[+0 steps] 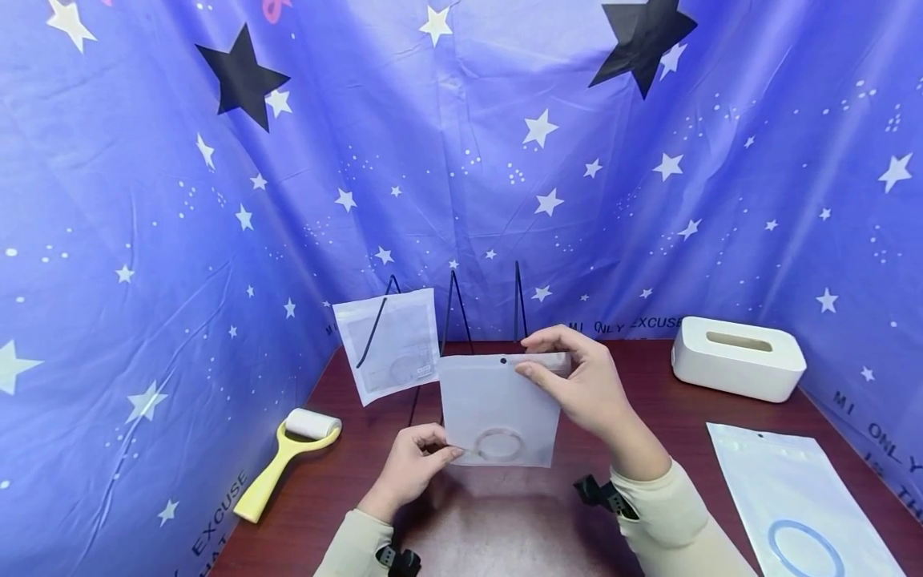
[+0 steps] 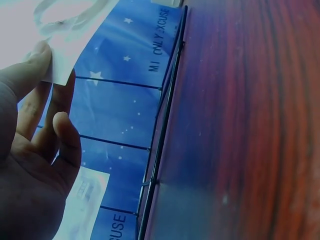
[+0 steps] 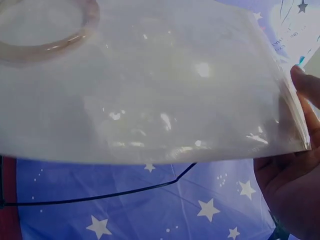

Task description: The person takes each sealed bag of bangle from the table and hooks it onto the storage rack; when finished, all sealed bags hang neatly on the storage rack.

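A whitish zip bag (image 1: 497,401) is held upright over the table, with a hang hole near its top edge. Inside, low down, lies a pale brownish bangle (image 3: 67,45). My right hand (image 1: 594,393) pinches the bag's top right edge between thumb and fingers. At the lower left corner my left hand (image 1: 414,465) pinches it; the left wrist view shows the thumb (image 2: 37,57) on the near face. Behind the bag stands a black wire rack (image 2: 165,100) with upward prongs (image 1: 517,296). A similar bag (image 1: 397,344) hangs tilted on its left prong.
A yellow-handled lint roller (image 1: 277,473) lies at the left of the dark red table (image 1: 649,417). At the back right stands a white tissue box (image 1: 739,377). Another bag (image 1: 764,473) with a blue ring (image 1: 775,533) lies front right. Starry blue cloth (image 1: 461,200) surrounds the table.
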{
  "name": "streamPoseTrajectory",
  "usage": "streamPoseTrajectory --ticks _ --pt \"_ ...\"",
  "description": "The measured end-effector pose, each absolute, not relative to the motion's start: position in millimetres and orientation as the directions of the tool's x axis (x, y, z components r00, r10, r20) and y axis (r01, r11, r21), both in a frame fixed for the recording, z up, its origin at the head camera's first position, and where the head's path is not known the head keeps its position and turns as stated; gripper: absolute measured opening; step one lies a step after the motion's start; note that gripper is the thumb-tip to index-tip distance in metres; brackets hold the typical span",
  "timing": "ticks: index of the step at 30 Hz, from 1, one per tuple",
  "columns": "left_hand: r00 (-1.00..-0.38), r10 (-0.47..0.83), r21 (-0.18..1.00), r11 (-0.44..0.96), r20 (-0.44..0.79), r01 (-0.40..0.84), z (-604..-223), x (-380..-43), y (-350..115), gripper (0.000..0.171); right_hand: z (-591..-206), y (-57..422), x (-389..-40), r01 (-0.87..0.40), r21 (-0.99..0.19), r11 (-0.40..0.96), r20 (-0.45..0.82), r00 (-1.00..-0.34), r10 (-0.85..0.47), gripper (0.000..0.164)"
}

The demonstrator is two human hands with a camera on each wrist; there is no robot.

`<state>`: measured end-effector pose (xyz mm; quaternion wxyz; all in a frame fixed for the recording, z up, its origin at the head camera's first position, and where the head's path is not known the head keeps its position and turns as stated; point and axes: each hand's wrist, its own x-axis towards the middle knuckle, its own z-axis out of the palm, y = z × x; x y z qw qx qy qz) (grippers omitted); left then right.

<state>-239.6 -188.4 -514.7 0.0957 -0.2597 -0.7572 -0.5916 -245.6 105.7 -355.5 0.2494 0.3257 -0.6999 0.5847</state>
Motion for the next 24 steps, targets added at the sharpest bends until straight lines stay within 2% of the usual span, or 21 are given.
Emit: streamPoseTrajectory --ticks 4,7,13,18,24 --pt "-0.839 0.255 0.842 0.136 0.48 0.523 -515 -240 -193 0.011 -357 112 -250 -0.727 -0.671 0.144 0.7 -0.685 -0.202 0.039" --pt "-0.832 0.238 0.834 0.122 0.502 0.538 -514 -240 -196 0.012 -360 117 -253 -0.699 -0.692 0.18 0.659 -0.714 -0.237 0.039" --pt "-0.828 0.233 0.827 0.133 0.51 0.547 -513 -240 -206 0.014 -365 121 -259 -0.643 -0.738 0.207 0.587 -0.762 -0.273 0.017" --pt "-0.845 0.251 0.841 0.16 0.472 0.517 -513 -241 -217 0.011 -367 117 -262 -0.667 -0.723 0.179 0.61 -0.738 -0.29 0.02" --pt "-0.853 0.273 0.841 0.201 0.444 0.502 -512 -244 -229 0.018 -371 109 -263 -0.699 -0.7 0.144 0.629 -0.7 -0.339 0.015"
